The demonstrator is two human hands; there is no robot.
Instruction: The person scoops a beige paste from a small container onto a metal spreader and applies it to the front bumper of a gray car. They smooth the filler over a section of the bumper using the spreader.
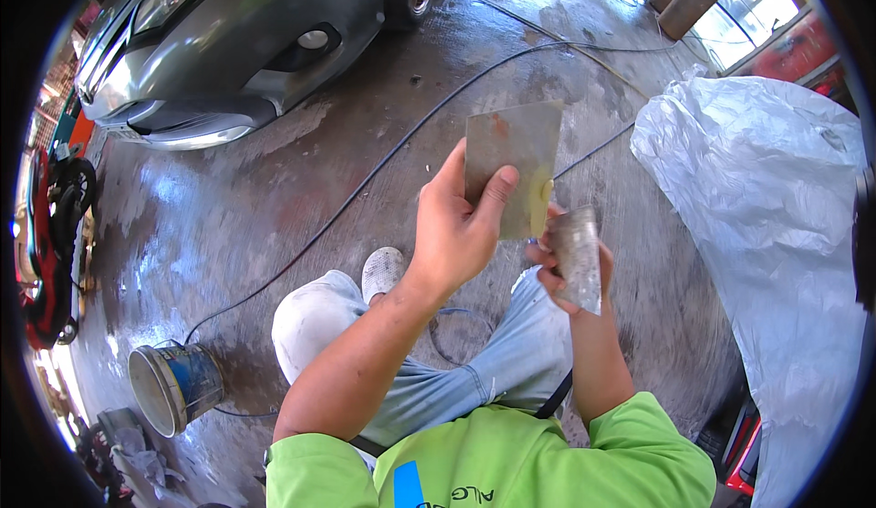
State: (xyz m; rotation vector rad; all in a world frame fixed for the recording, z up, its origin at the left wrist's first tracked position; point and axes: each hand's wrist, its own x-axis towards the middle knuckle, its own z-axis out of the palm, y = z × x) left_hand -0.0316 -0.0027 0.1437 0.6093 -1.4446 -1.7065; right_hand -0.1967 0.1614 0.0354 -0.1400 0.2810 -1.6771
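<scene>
Lime-green T-shirt (pixel 511 462) is filling the lower edge, with light-blue jeans (pixel 438 389) folding just beyond. The left hand (pixel 452 225) is gripping a flat rectangular plate (pixel 511 147), its thumb pressing on the face near a yellowish smear (pixel 539 209). Just right and below, the right hand (pixel 605 275) is clasping a metal spreader blade (pixel 577 252). Both are hovering above the floor (pixel 319 179), where a dark hose (pixel 406 136) is trailing past a bucket (pixel 196 380) and a grey car (pixel 237 42) is standing ahead
</scene>
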